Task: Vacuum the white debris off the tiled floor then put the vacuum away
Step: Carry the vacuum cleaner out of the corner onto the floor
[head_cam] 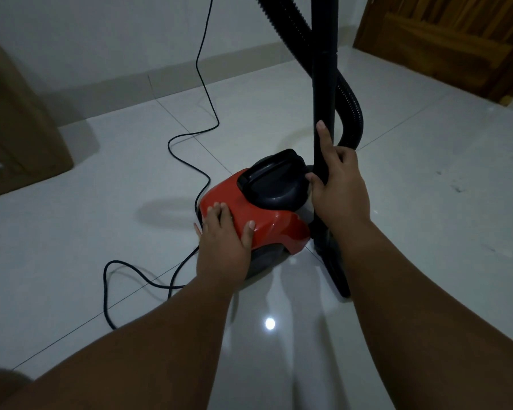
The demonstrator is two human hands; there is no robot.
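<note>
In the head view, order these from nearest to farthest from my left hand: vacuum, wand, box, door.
1. Vacuum, under the left hand.
2. Wand, just to the right, gripped by the right hand.
3. Box, far left by the wall.
4. Door, far right at the back.

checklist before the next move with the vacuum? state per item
1. Right hand grips wand: ok.
2. Left hand rests on red vacuum body: ok, fingers flat on the shell.
3. Power cord gathered: not ok, it lies in loose loops on the floor.
4. Cord unplugged: cannot tell, it runs up out of view.
5. Hose clear of wand: not ok, it crosses the wand.
6. White debris gone from floor: cannot tell, dim light on glossy tiles.
</note>
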